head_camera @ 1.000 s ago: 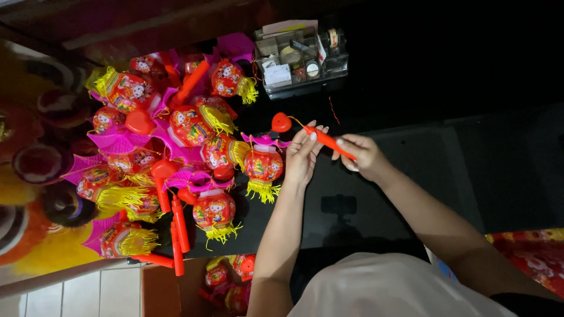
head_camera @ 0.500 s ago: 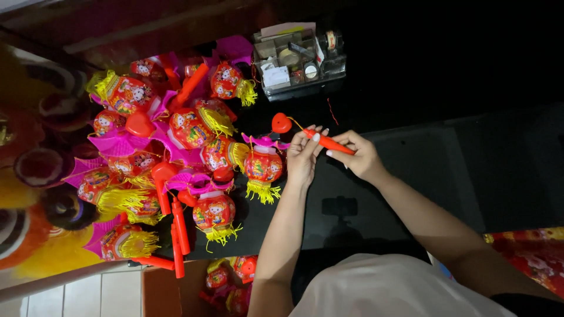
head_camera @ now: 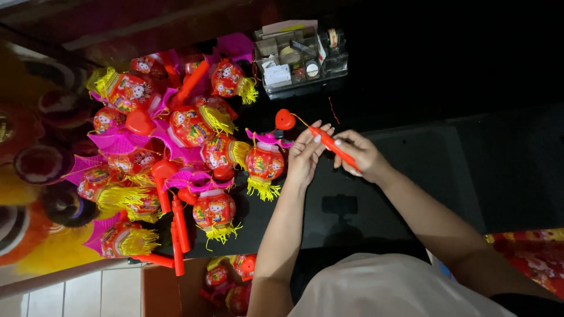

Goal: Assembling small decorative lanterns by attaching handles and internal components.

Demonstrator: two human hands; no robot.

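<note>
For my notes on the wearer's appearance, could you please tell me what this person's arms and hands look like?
Both forearms are bare, with no sleeves reaching them. The left hand and right hand wear no gloves, and no rings, watch or bracelets can be made out. A pale, light-coloured garment covers the body at the bottom edge.

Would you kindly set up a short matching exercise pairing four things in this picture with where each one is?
Things:
1. red stick
2. clear organizer box
3. lantern with yellow tassel
4. heart-shaped piece

Places:
A. at the far edge of the dark table
B. on the wire tip of the stick
C. gripped in the right hand, left hand at its front
D. just beside the left hand, at the edge of the pile

Pairs: 1-C, 2-A, 3-D, 4-B
</note>
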